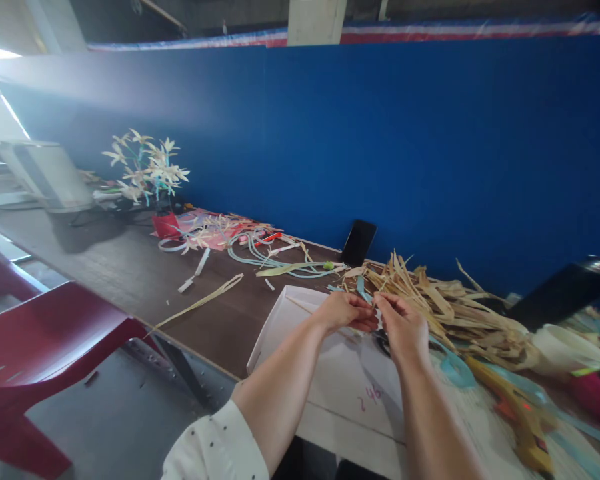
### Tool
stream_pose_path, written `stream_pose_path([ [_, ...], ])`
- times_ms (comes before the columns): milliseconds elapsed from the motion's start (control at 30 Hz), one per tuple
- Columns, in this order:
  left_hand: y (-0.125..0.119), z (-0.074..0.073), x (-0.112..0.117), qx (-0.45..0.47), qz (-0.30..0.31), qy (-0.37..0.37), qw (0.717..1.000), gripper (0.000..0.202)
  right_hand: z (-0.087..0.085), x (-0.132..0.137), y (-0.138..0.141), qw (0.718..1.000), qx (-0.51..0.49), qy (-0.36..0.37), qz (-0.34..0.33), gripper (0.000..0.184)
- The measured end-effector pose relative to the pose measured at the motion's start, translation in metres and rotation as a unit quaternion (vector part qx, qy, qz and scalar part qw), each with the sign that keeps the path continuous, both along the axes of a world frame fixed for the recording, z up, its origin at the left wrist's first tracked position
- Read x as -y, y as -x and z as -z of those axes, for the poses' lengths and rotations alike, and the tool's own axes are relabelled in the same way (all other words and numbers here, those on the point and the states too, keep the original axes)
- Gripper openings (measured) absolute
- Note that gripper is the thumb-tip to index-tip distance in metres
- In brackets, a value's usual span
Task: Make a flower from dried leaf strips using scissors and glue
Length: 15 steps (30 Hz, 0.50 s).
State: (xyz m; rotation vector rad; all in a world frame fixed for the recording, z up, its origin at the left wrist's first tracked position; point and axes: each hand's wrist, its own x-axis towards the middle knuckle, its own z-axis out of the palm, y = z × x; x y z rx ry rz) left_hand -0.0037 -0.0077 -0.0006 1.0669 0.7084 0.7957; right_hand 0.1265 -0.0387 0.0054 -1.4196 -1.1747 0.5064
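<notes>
My left hand (347, 311) and my right hand (404, 327) meet over a white cardboard box lid (325, 387) with handwritten marks on it. Fingertips of both hands are pinched close together. What they hold is too small and too hidden to name. A thin pale stick (298, 304) shows to the left of my left hand; whether it is held or lies on the lid, I cannot tell. Just beyond the fingers is a short light-blue strip (361, 288). A heap of dried husk strips (445, 300) lies right beside my right hand.
A yellow glue gun (523, 420) and a white bowl (567, 348) are at the right. A dark phone (359, 243) leans against the blue partition (430, 147). Pale tubing (250, 257) and a flower arrangement (153, 167) in a red pot stand leftward; a red chair (65, 333) is beside the table.
</notes>
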Motion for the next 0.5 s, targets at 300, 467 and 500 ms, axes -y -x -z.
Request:
stream_pose_path([
  [300, 0.0006, -0.008, 0.0043, -0.004, 0.0, 0.005, 1.0, 0.025, 0.0013, -0.0002, -0.0009, 1.0, 0.006, -0.006, -0.005, 0.046],
  [467, -0.0004, -0.0066, 0.0043, -0.014, 0.003, 0.004, 1.0, 0.021, 0.0029, -0.0005, 0.0, 1.0, -0.005, -0.01, -0.004, 0.049],
  [500, -0.0004, -0.0066, 0.0044, -0.017, 0.003, 0.006, 1.0, 0.019, 0.0031, -0.0007, 0.0002, 1.0, -0.007, -0.009, -0.006, 0.049],
])
